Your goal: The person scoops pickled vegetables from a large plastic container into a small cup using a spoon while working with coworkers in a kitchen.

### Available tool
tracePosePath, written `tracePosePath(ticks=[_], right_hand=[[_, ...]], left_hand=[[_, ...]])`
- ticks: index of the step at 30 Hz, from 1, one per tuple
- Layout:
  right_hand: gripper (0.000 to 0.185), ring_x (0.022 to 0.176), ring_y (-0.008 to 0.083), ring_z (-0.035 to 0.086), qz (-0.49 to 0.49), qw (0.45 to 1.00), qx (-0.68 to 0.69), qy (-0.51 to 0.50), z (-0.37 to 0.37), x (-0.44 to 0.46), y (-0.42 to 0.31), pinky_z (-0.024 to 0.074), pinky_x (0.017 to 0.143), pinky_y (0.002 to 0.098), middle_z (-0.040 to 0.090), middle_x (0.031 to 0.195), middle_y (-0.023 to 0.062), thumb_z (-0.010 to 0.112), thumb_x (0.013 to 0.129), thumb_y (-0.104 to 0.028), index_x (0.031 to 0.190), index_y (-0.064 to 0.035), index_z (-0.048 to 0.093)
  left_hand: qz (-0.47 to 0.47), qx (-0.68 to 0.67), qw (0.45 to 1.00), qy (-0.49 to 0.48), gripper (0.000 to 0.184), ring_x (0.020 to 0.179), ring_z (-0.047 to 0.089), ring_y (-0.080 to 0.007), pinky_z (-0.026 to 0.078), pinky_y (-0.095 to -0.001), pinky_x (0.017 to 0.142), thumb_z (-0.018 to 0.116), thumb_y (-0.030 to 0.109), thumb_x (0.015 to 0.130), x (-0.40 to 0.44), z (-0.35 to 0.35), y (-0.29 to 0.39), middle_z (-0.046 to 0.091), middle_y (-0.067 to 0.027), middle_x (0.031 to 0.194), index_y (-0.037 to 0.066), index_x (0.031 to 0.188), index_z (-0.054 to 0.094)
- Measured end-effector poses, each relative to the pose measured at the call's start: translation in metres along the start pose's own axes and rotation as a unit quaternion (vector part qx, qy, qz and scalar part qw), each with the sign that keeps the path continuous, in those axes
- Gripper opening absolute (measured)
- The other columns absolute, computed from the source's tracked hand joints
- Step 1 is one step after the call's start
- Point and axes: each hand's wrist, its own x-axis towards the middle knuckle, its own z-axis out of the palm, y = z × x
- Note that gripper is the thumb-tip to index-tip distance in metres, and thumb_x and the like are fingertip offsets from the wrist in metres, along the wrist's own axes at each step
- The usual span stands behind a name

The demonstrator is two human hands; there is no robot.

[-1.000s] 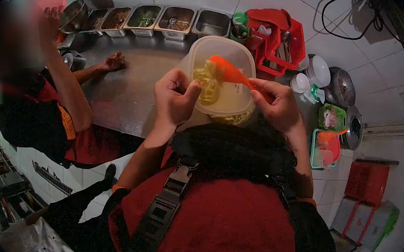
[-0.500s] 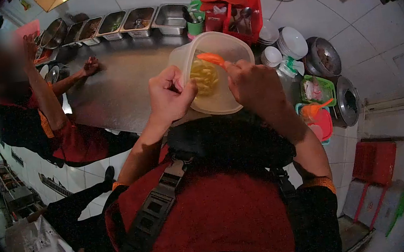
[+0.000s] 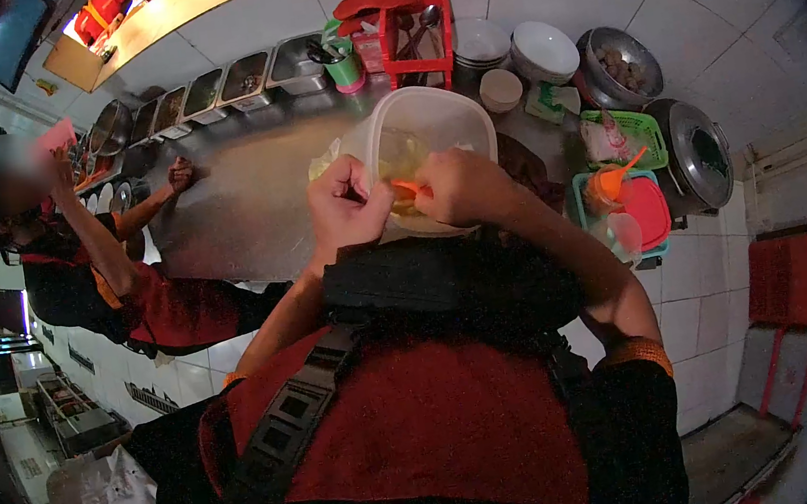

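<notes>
Gripping the rim of a translucent plastic tub [image 3: 444,126] at the centre of the frame, the left hand [image 3: 350,208] is curled nearly closed, its thumb against the near side. The tub is tilted so its mouth faces the viewer, with yellow food [image 3: 400,168] inside. The right hand [image 3: 464,187], closed in a fist, has hold of an orange spoon [image 3: 406,187] dipped into the tub's opening; the spoon's far end is hard to see.

Beyond them, a steel counter [image 3: 252,205] spreads toward the left. Above the tub, toward the top centre, stand a green cup [image 3: 344,71] of utensils and a red basket [image 3: 446,30] holding spoons. Right of these are white bowls [image 3: 546,45] and, at upper right, a metal bowl [image 3: 653,82] of round pieces. At far left, another person [image 3: 75,282] rests one hand [image 3: 179,175] by the counter.
</notes>
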Motion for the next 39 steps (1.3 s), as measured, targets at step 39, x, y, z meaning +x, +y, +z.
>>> tracePosePath(ticks=[39], right_hand=[[0.028, 0.068, 0.0212, 0.063, 0.119, 0.926, 0.349, -0.085, -0.019, 0.04, -0.002, 0.0509, 0.07, 0.0372, 0.066, 0.07, 0.0156, 0.058, 0.088, -0.023, 0.09, 0.0032, 0.069]], left_hand=[[0.019, -0.006, 0.999, 0.028, 0.025, 0.06, 0.041, -0.0023, 0.036, -0.0215, 0.051, 0.069, 0.006, 0.077, 0.033, -0.018, -0.012, 0.046, 0.0046, 0.058, 0.004, 0.064, 0.047]])
